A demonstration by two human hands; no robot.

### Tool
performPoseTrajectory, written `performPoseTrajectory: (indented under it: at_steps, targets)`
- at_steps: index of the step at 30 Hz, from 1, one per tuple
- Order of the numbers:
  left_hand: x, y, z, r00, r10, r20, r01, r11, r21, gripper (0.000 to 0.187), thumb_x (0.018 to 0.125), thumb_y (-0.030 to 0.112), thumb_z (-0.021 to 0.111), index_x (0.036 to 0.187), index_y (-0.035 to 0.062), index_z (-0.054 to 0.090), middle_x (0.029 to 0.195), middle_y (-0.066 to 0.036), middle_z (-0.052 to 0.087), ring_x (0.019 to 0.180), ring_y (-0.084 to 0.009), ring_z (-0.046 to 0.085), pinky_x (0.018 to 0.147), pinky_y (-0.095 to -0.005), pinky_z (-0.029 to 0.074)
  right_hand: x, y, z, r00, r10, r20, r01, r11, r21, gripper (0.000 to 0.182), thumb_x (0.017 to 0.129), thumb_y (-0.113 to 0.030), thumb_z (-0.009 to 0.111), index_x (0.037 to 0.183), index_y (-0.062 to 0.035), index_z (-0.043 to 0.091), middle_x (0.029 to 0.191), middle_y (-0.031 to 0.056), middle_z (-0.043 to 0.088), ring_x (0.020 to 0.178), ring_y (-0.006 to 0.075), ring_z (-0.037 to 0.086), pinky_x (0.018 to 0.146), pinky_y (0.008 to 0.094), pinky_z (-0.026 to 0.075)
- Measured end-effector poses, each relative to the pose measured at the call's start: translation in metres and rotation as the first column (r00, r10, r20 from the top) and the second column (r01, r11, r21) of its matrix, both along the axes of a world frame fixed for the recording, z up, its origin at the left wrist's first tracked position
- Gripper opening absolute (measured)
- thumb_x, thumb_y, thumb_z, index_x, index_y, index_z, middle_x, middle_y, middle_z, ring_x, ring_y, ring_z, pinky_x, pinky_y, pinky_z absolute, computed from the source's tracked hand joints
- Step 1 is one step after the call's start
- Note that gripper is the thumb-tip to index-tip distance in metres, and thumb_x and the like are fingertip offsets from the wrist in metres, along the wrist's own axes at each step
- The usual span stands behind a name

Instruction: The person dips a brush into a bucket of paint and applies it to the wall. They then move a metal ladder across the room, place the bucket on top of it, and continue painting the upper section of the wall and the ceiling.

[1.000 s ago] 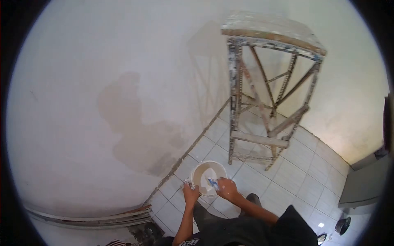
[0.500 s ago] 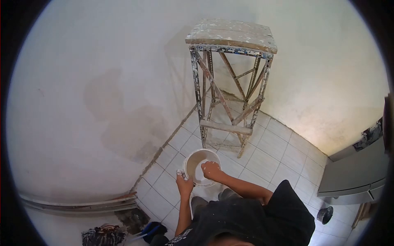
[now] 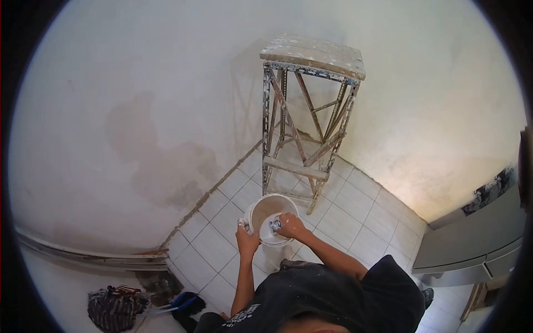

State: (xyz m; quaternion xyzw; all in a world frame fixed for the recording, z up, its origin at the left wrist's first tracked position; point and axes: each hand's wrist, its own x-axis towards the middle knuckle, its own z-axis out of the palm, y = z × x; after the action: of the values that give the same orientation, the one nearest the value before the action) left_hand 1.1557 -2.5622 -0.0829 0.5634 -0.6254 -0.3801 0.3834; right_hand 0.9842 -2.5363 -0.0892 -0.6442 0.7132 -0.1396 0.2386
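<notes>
A white plastic bucket is tipped a little with its mouth towards me, and whitish material shows at its bottom. My left hand is closed on the bucket's left rim, with white smears on the fingers. Reaching in over the right rim, my right hand is closed around a small whitish-blue thing inside the bucket. Its kind cannot be made out. White specks mark the right hand too.
A tall paint-spattered work stand stands just beyond the bucket, near the wall corner. Grey appliance-like cabinet at right. Long strips lie along the left wall. A dark striped cloth and a blue-handled brush lie lower left.
My right hand has shifted slightly within the bucket, and the whitish-blue thing in it now shows. My left hand stays on the rim. The whole view has shifted a little.
</notes>
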Motion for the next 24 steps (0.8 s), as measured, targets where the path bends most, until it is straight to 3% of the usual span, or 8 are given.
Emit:
performPoseTrajectory:
  at_steps: [2, 5, 7, 11, 13, 17, 21, 24]
  targets:
    - [0.002, 0.012, -0.003, 1.000, 0.026, 0.007, -0.026, 0.999, 0.028, 0.025, 0.068, 0.001, 0.060, 0.090, -0.0037, 0.049, 0.083, -0.020, 0.063, 0.078, -0.0278, 0.064, 0.069, -0.0343, 0.049, 0.000, 0.015, -0.003, 1.000, 0.016, -0.007, -0.016, 0.999, 0.036, 0.028, 0.070, -0.023, 0.062, 0.083, 0.0014, 0.061, 0.086, 0.0226, 0.061, 0.082, 0.0358, 0.060, 0.074, 0.0433, 0.049]
    - [0.003, 0.030, -0.002, 0.999, 0.033, 0.031, -0.035, 0.996, 0.086, 0.026, 0.068, 0.002, 0.062, 0.091, -0.0038, 0.049, 0.084, -0.022, 0.063, 0.080, -0.0302, 0.064, 0.069, -0.0354, 0.049, -0.002, 0.038, -0.010, 0.993, -0.120, -0.002, 0.120, 0.993, -0.022, 0.025, 0.066, -0.020, 0.064, 0.081, 0.0000, 0.062, 0.082, 0.0237, 0.061, 0.081, 0.0377, 0.060, 0.070, 0.0439, 0.049]
    - [0.001, 0.038, -0.003, 1.000, 0.027, 0.009, -0.027, 0.995, 0.099, 0.027, 0.068, 0.002, 0.062, 0.091, -0.0036, 0.049, 0.084, -0.022, 0.063, 0.080, -0.0312, 0.064, 0.069, -0.0358, 0.049, -0.008, 0.053, -0.013, 0.989, -0.144, 0.030, 0.147, 0.971, -0.188, 0.024, 0.065, -0.019, 0.065, 0.082, -0.0023, 0.063, 0.083, 0.0220, 0.061, 0.079, 0.0377, 0.059, 0.069, 0.0443, 0.049]
    - [-0.002, 0.050, -0.011, 0.998, 0.004, -0.058, 0.002, 0.995, 0.100, 0.027, 0.068, 0.002, 0.062, 0.092, -0.0033, 0.049, 0.082, -0.022, 0.063, 0.078, -0.0324, 0.064, 0.068, -0.0363, 0.049, -0.015, 0.077, -0.004, 0.977, -0.193, 0.093, 0.212, 0.933, -0.290, 0.021, 0.066, -0.015, 0.065, 0.084, -0.0033, 0.064, 0.083, 0.0190, 0.062, 0.079, 0.0354, 0.059, 0.070, 0.0417, 0.048]
    - [-0.001, 0.050, -0.013, 0.999, -0.001, -0.044, 0.007, 0.992, 0.127, 0.027, 0.068, 0.002, 0.061, 0.092, -0.0032, 0.049, 0.082, -0.021, 0.063, 0.076, -0.0308, 0.064, 0.067, -0.0357, 0.050, -0.022, 0.082, -0.010, 0.967, -0.155, 0.201, 0.244, 0.785, -0.570, 0.020, 0.068, -0.010, 0.064, 0.087, -0.0032, 0.064, 0.082, 0.0169, 0.061, 0.079, 0.0331, 0.059, 0.071, 0.0388, 0.048]
    - [-0.002, 0.055, 0.011, 0.994, -0.003, -0.109, 0.023, 0.983, 0.183, 0.025, 0.068, 0.000, 0.059, 0.091, -0.0024, 0.049, 0.082, -0.019, 0.063, 0.071, -0.0244, 0.064, 0.066, -0.0336, 0.049, -0.037, 0.093, -0.007, 0.933, -0.257, 0.253, 0.360, 0.665, -0.655, 0.023, 0.068, -0.009, 0.067, 0.089, -0.0017, 0.063, 0.081, 0.0138, 0.059, 0.077, 0.0309, 0.057, 0.069, 0.0372, 0.046]
    - [0.001, 0.037, -0.022, 0.973, -0.015, -0.230, 0.055, 0.984, 0.168, 0.025, 0.068, -0.001, 0.057, 0.091, -0.0019, 0.047, 0.083, -0.016, 0.062, 0.067, -0.0217, 0.063, 0.056, -0.0331, 0.052, -0.048, 0.086, -0.013, 0.876, -0.320, 0.362, 0.481, 0.651, -0.587, 0.029, 0.069, -0.010, 0.068, 0.097, -0.0016, 0.061, 0.081, 0.0110, 0.058, 0.074, 0.0249, 0.057, 0.066, 0.0339, 0.046]
    - [-0.010, 0.021, 0.011, 0.945, -0.033, -0.325, 0.130, 0.951, 0.282, 0.025, 0.069, -0.002, 0.057, 0.090, -0.0018, 0.043, 0.081, -0.014, 0.059, 0.063, -0.0214, 0.061, 0.045, -0.0326, 0.053, -0.062, 0.069, -0.024, 0.630, -0.352, 0.692, 0.616, 0.769, -0.169, 0.037, 0.077, -0.011, 0.066, 0.111, -0.0019, 0.054, 0.100, 0.0097, 0.059, 0.084, 0.0153, 0.058, 0.073, 0.0264, 0.047]
